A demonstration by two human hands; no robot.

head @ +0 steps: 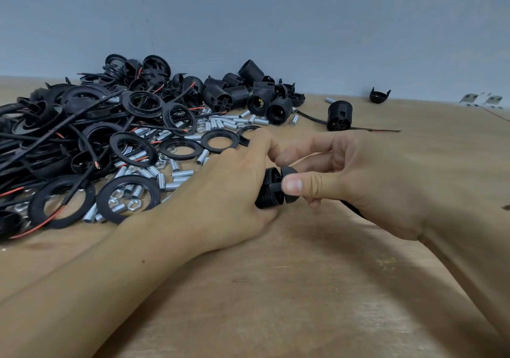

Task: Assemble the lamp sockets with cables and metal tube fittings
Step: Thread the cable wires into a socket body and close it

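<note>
Socket body point(269, 192) clamped in my left hand point(229, 189); right hand point(356, 181) pinching cap point(289, 183), joining them; parts pile point(110, 142) awaiting.

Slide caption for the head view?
Left hand grips socket body; right hand presses cap on.

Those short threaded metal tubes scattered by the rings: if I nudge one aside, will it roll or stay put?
The threaded metal tubes are round cylinders lying on their sides on the flat wooden table, so a loose one would probably roll if nudged sideways. They look rigid and small, likely light. Those wedged among black rings and hex nuts should mostly stay put.
</note>
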